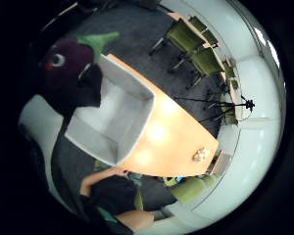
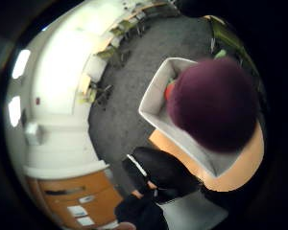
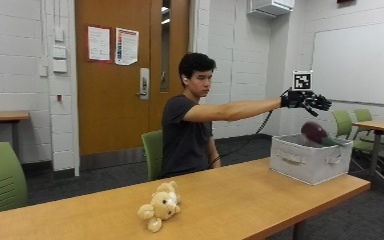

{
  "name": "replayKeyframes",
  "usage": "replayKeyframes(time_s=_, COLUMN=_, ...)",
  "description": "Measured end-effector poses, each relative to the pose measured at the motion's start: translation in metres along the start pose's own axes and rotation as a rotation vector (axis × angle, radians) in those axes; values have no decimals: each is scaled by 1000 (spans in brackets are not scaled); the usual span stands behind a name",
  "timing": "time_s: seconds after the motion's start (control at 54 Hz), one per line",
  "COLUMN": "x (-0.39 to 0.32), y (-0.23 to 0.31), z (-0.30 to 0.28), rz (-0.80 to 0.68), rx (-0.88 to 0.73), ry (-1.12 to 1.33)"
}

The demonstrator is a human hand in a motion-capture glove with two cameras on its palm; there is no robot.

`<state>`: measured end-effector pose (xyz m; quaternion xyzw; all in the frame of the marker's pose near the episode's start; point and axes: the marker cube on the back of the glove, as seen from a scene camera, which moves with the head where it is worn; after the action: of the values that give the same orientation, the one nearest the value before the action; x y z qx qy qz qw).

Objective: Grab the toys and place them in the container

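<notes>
Purple plush eggplant toy with a green stem (image 3: 317, 133) hangs just above the grey fabric container (image 3: 308, 159), below the gloved right hand (image 3: 305, 100), whose fingers are spread and hold nothing. Cream teddy bear (image 3: 159, 206) lies on the wooden table (image 3: 245, 200), well apart, left to collect.

You saw two toys: one purple eggplant plush (image 3: 316, 133) above container (image 3: 308, 160), one teddy bear (image 3: 160, 205) well left of container. One container counted. One table (image 3: 245, 200) under container.

Wooden table (image 3: 245, 200) with teddy bear (image 3: 160, 205) and container (image 3: 308, 160)
</notes>
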<state>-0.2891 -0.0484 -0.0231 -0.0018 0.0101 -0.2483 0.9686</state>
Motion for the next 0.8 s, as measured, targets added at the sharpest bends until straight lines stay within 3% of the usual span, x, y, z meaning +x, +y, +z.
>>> replayKeyframes(time_s=0.148, x=11, y=11, z=-2, rz=-29, rx=13, ry=-122)
replayKeyframes(time_s=0.241, x=53, y=24, z=1, rz=-44, rx=27, ry=35)
replayKeyframes(time_s=0.296, x=65, y=33, z=-3, rz=-12, rx=27, ry=-18)
replayKeyframes(time_s=0.389, x=98, y=55, z=-6, rz=-93, rx=18, ry=0)
replayKeyframes(time_s=0.5, x=135, y=75, z=-13, rz=50, rx=36, ry=22)
replayKeyframes(time_s=0.574, x=160, y=106, z=-21, rz=2, rx=43, ry=-31)
replayKeyframes(time_s=0.667, x=225, y=141, z=-20, rz=169, rx=46, ry=57)
replayKeyframes(time_s=0.797, x=303, y=190, z=-18, rz=285, rx=44, ry=71)
